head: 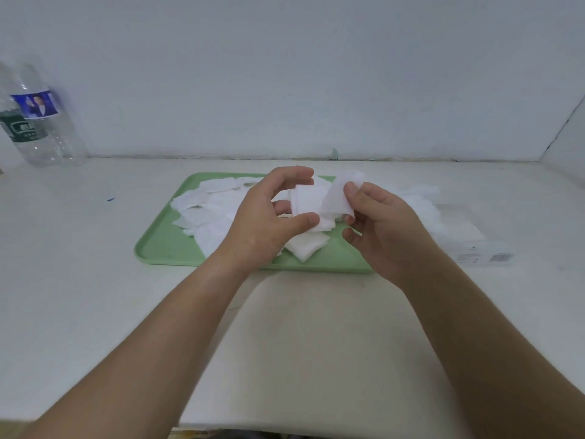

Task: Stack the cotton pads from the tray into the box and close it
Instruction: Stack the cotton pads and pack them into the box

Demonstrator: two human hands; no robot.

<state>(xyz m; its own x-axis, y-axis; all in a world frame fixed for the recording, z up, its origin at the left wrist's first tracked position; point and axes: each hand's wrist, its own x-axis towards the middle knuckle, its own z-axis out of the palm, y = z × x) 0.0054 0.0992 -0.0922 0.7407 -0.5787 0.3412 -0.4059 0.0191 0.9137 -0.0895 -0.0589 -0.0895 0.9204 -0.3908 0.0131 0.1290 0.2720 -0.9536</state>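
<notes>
White table [95, 280], green plastic tray [164, 245]: left hand [262, 223] grips a stack of square white cotton pads [305, 201], right hand [383, 226] pinches a single thin white pad [340, 194]; align edges before adding.

Right of the green tray [164, 245], the pale box [459, 232] is washed out, perhaps open, its print too small to read; the right hand [386, 226] hides the tray's right end, and far left of it the picture's edge cuts a green-labelled bottle [19, 131].

Open tabletop [285, 327] in front of the tray [164, 245]; bottles [38, 122] far left, box [468, 236] close on its right.
</notes>
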